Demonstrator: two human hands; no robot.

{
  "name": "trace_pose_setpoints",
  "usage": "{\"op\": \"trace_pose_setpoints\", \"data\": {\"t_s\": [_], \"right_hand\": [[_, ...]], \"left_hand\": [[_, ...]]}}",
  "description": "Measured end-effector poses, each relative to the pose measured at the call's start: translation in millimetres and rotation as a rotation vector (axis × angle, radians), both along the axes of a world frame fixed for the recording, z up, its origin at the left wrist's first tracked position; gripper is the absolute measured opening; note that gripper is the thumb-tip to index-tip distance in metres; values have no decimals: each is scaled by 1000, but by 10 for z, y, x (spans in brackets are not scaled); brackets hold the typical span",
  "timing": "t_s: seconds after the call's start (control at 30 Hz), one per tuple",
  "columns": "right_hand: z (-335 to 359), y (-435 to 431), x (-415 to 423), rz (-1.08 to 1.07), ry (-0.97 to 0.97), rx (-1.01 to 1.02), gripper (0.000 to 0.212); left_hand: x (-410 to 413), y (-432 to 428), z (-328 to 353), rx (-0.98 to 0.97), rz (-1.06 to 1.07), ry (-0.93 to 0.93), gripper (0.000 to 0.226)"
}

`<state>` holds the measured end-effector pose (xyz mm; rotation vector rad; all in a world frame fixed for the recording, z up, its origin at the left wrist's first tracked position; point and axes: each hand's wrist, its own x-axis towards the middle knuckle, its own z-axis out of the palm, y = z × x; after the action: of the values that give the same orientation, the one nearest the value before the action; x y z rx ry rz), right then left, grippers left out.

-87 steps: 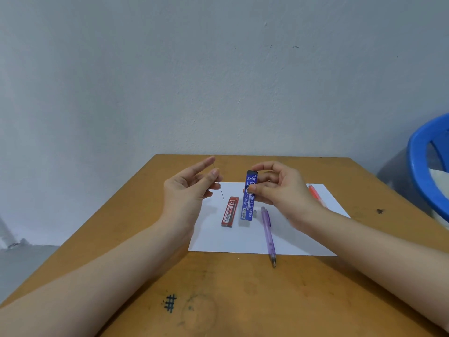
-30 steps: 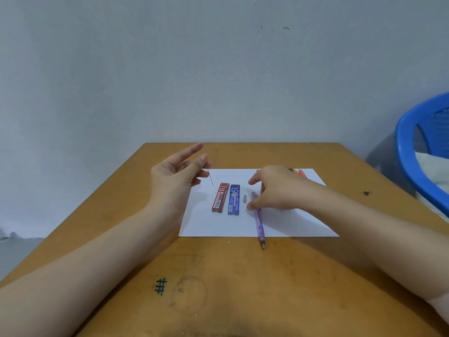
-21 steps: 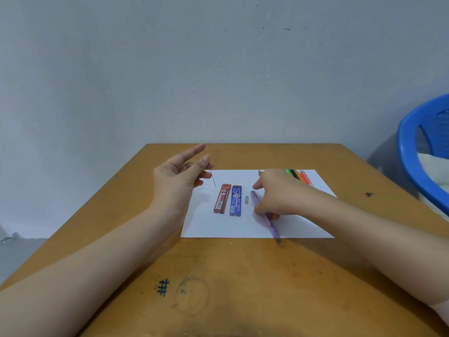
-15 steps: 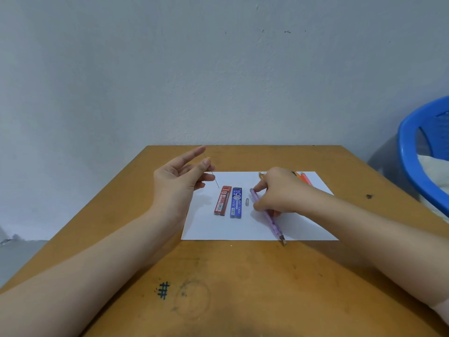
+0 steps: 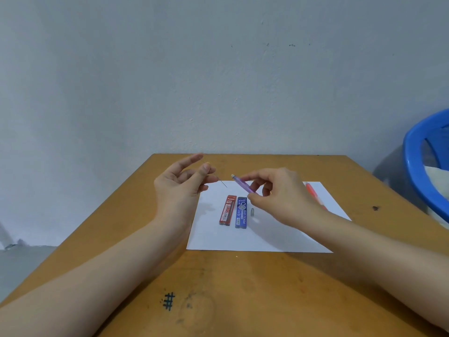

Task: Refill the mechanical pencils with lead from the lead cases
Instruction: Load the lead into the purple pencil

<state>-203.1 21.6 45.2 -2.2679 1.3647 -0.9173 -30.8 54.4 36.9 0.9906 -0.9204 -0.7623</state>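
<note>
Wooden tabletop [image 5: 243, 288] in front, blue plastic tub [image 5: 418, 166] at the right edge. A white sheet of paper [image 5: 267, 237] lies mid-table. Right hand [image 5: 281, 198] is up over the sheet, fingertips pinching the purple mechanical pencil [image 5: 243, 184], its top end angled toward the left hand [image 5: 177, 188]. That one pinches a thin lead [image 5: 223, 183], other fingers spread. On the paper, the red lead case [image 5: 227, 210] and blue lead case [image 5: 241, 212] lie side by side, with a small grey cap [image 5: 252, 212] just beside the blue one. An orange pencil [image 5: 313, 193] peeks out behind the right hand.

Purple pencil [image 5: 243, 184] now off the paper [image 5: 267, 237], aloft in right hand [image 5: 284, 198]
</note>
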Motion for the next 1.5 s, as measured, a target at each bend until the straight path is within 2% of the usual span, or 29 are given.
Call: {"op": "trace_pose_setpoints", "data": {"t_s": [0.27,1.03,1.5], "right_hand": [[-99,26,12,38,-105,-118,37],[-138,48,18,81,-124,-206,36],[-150,54,25,85,-124,-226,39]], "left_hand": [[33,23,39,-105,64,-1,19],[16,19,15,-97,37,-32,22],[-21,24,-35,-71,-37,-148,17]]}}
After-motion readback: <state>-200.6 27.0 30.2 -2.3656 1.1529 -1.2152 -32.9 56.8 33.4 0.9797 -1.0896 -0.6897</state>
